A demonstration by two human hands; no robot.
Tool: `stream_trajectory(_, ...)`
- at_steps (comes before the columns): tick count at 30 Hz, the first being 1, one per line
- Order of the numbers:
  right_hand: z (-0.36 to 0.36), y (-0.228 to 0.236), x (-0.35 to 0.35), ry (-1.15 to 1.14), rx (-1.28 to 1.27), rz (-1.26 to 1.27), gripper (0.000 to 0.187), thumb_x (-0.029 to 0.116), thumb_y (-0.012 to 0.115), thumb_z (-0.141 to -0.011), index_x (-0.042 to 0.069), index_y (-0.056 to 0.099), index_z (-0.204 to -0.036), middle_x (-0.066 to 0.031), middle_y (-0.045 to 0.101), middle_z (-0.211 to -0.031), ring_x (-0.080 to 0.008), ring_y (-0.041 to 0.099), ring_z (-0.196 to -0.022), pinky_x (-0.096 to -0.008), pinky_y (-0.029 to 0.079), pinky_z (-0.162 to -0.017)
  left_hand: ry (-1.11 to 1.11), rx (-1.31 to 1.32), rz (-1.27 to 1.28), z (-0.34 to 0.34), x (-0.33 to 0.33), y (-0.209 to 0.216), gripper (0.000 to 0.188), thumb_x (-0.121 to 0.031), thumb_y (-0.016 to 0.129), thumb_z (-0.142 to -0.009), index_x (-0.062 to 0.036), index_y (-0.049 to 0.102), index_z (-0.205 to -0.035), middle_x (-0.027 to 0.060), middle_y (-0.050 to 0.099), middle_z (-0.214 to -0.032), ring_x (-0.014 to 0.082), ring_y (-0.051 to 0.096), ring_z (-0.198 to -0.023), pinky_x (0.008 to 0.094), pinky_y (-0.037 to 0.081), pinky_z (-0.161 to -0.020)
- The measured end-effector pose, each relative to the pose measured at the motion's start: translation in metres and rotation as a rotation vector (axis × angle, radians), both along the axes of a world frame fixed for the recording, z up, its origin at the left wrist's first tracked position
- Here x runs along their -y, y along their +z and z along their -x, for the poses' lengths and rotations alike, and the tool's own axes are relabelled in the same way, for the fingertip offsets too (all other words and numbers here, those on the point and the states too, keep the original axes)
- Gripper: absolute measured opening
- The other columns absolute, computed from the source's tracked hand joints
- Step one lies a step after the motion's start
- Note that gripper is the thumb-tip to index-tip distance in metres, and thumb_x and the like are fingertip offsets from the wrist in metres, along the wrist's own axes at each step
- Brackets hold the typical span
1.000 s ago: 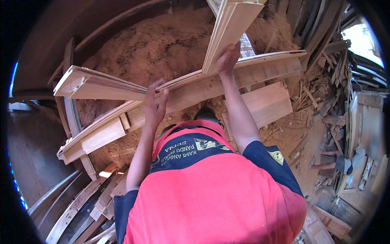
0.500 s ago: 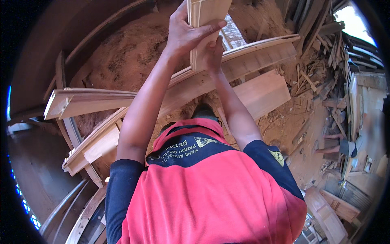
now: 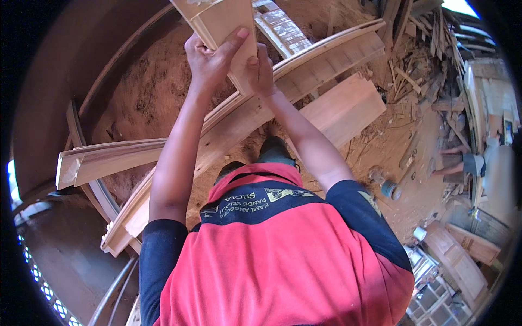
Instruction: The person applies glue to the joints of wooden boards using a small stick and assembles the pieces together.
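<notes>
Both my hands grip a pale wooden board (image 3: 227, 23) with a grooved edge, held up at the top of the view. My left hand (image 3: 213, 61) is wrapped round its left edge, thumb lying across the face. On the opposite edge, my right hand (image 3: 262, 75) holds it lower down, the thumb pressed to the wood. The board's upper end runs out of the picture. Its lower end meets, or overlaps in view, a long moulded plank (image 3: 321, 66) that slants across below; whether they touch I cannot tell.
Another plank (image 3: 117, 158) sticks out to the left across the long one. A wide reddish board (image 3: 345, 111) lies right of my right forearm. Sawdust covers the ground. Scrap wood (image 3: 421, 76) is heaped at the right, near another person (image 3: 462, 163). A can (image 3: 390, 189) stands on the floor.
My hands and the held board have shifted left in the picture, and the board now leans to the left. Both hands keep their grip. The whole view has also turned slightly.
</notes>
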State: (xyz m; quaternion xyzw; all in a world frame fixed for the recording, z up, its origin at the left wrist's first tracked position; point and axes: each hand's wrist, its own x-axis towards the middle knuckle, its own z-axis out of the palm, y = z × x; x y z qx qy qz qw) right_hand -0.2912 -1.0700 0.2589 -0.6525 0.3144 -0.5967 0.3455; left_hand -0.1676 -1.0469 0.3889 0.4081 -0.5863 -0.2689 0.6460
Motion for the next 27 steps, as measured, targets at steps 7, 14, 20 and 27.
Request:
stream_trajectory(7,0.052,0.043,0.009,0.112,-0.119,0.073,0.055,0.051,0.047,-0.099,0.004,0.053,-0.125,-0.0156,0.067,-0.101,-0.0265,0.066,-0.094,-0.0383,0.051,-0.081,0.05,-0.101,-0.111,-0.019,-0.048,-0.112,0.06,-0.035,0.083,-0.077,-0.0008,0.061,-0.122,0.0127,0.066,-0.114,0.0237,0.06,-0.114,0.0385,0.048,-0.095)
stream_trajectory(14,0.035,0.118,0.017,0.188,-0.053,0.164,0.07,0.062,0.041,-0.097,-0.001,0.054,-0.123,-0.0174,0.067,-0.103,-0.0284,0.066,-0.096,-0.0396,0.051,-0.082,-0.006,0.809,-0.561,-0.005,-0.039,-0.186,0.049,-0.035,0.082,-0.075,-0.006,0.068,-0.111,0.0166,0.067,-0.113,0.0338,0.064,-0.104,0.044,0.052,-0.087)
stream_trajectory(20,0.011,0.105,0.019,0.104,-0.064,0.011,0.067,0.066,0.033,-0.097,0.003,0.056,-0.09,-0.0137,0.053,-0.069,-0.0364,0.058,-0.066,-0.0425,0.048,-0.064,0.074,0.625,-0.506,0.005,-0.035,-0.202,0.038,-0.033,0.081,-0.076,-0.0134,0.071,-0.107,0.0134,0.068,-0.108,0.0347,0.065,-0.098,0.0464,0.053,-0.083)
stream_trajectory(27,0.0,0.092,0.015,-0.179,-0.051,0.234,0.05,0.04,0.033,-0.104,0.007,0.045,-0.069,-0.0076,0.051,-0.061,-0.0288,0.049,-0.052,-0.0421,0.034,-0.052,0.04,0.598,-0.536,0.002,-0.035,-0.205,0.037,-0.03,0.081,-0.075,-0.0124,0.071,-0.106,0.0129,0.067,-0.107,0.0346,0.064,-0.1,0.0462,0.053,-0.083)
